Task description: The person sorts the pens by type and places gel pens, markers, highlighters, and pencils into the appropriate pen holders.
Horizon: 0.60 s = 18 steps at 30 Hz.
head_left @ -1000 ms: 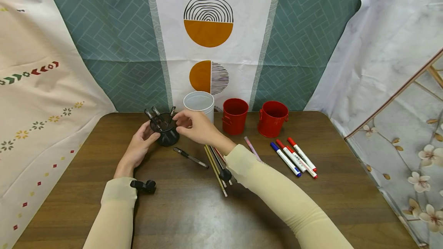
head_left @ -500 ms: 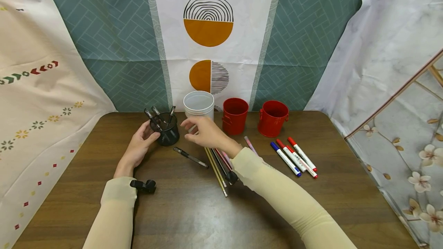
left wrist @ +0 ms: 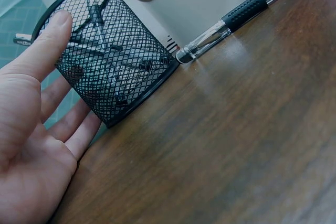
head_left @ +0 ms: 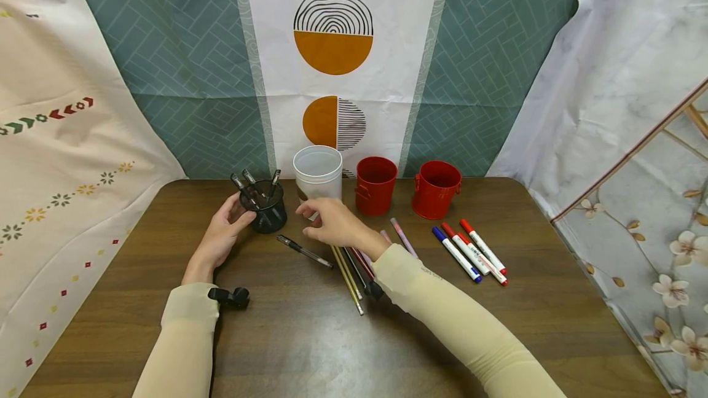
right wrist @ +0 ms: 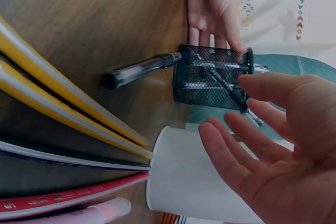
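My left hand holds the black mesh pen cup at its left side, thumb on the near side and fingers behind. Several black pens lean inside the cup; their clear barrels show through the mesh in the left wrist view. One more black gel pen lies on the table, its end close to the cup's base. My right hand hovers in front of the white cup, fingers loosely bent and holding nothing. In the right wrist view its palm faces the mesh cup.
Under my right wrist lie gold pencils, a dark brush and other sticks. A pink pen lies just right. Two red buckets stand at the back. Red markers and a blue marker lie at the right.
My right hand has drawn back from the mesh cup's rim, moving right and toward me. The left hand stays on the cup.
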Each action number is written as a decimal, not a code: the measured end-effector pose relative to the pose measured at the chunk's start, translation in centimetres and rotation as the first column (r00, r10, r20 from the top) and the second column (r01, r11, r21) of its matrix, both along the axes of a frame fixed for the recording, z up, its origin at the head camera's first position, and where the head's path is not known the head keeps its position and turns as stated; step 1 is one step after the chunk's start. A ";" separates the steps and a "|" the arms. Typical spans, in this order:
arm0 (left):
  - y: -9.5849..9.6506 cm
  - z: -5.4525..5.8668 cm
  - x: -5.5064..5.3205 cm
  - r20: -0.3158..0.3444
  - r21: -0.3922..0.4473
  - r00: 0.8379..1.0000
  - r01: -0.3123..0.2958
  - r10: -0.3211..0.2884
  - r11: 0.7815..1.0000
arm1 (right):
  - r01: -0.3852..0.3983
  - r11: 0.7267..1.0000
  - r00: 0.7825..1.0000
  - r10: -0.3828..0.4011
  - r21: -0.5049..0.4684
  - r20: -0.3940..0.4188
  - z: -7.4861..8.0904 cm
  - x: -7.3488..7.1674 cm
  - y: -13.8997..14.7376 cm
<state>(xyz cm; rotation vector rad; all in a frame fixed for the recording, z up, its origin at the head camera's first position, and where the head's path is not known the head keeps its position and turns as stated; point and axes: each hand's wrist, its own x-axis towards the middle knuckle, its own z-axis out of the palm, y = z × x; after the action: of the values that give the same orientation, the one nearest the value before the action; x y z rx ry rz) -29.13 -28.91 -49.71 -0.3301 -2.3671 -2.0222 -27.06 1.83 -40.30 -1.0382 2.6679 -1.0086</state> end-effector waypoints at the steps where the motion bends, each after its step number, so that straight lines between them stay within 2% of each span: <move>1: 0.0 0.0 0.0 0.001 -0.002 1.000 -0.001 0.001 1.000 | 0.001 1.000 1.000 -0.001 0.010 -0.006 -0.1 0.0 0.0; 10: 0.0 0.0 0.0 0.003 -0.005 1.000 -0.003 0.003 1.000 | 0.004 0.996 0.999 -0.001 0.090 -0.034 -1.1 0.4 -0.5; 18: 0.0 0.0 0.0 0.009 -0.006 1.000 0.004 -0.003 1.000 | 0.011 0.979 0.991 0.017 0.205 -0.134 -1.8 0.7 -1.4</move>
<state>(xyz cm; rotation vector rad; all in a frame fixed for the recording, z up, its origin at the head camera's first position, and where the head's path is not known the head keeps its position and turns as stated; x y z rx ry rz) -29.12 -28.95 -49.68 -0.3264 -2.3798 -2.0227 -26.34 0.42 -42.06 -1.1024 2.8016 -0.6643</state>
